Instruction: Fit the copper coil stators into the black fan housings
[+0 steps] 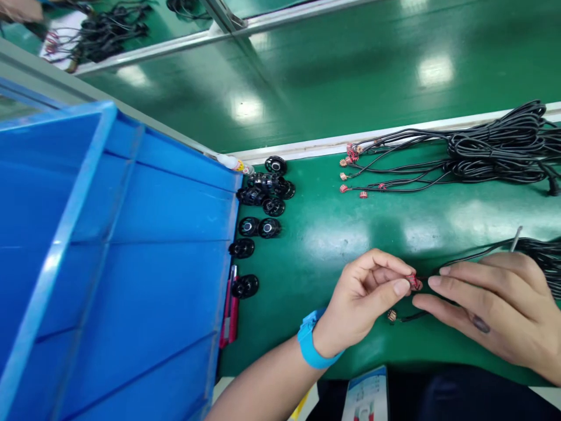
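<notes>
My left hand [366,295], with a blue wristband, is closed. Its thumb and fingertips pinch a small red-wound ring coil [414,282]. My right hand [499,304] is just right of the coil, its fingertips close to the thin lead there. A thin metal-shafted tool [517,235] sticks out above the right hand and seems tucked in its grip; most of it is hidden. Below the fingertips lies a copper-coloured ring coil [391,316] on a black cable end. A black cable bundle [546,257] runs behind the right hand.
A large blue bin [166,263] fills the left. Several black spools [269,227] line its edge, near red pens [230,310] and a small bottle [232,162]. Coil-ended black cables [486,149] lie at the back right of the green table [302,327].
</notes>
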`<control>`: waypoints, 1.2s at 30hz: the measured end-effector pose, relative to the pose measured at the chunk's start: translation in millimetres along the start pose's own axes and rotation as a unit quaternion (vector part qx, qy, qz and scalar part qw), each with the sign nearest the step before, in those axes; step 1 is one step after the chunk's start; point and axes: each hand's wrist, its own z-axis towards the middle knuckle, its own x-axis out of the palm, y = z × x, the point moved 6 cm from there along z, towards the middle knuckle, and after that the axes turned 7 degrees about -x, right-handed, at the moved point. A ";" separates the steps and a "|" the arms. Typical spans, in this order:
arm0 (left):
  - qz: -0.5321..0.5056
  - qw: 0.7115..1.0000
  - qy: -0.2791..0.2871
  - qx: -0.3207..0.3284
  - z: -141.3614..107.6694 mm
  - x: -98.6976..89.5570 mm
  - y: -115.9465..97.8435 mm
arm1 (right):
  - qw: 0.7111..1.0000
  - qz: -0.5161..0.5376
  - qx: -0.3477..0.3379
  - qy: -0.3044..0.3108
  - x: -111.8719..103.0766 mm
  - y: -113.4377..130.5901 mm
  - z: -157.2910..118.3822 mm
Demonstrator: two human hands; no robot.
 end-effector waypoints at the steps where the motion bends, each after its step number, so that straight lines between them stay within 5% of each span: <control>1: 0.005 1.000 -0.001 -0.002 -0.7 1.0 0.7 | 1.000 -0.009 -0.010 -0.003 -1.3 2.1 0.8; 13: -0.003 1.000 0.004 -0.010 -1.5 1.9 4.3 | 0.999 0.036 0.034 -0.016 1.8 -3.3 -1.1; 24: -0.013 1.000 -0.003 -0.008 -3.4 1.2 5.7 | 0.999 0.034 0.000 0.017 5.9 -6.8 -5.2; 36: -0.055 0.998 0.000 -0.005 -2.6 5.5 6.6 | 0.988 0.139 0.069 0.019 9.9 -9.6 3.0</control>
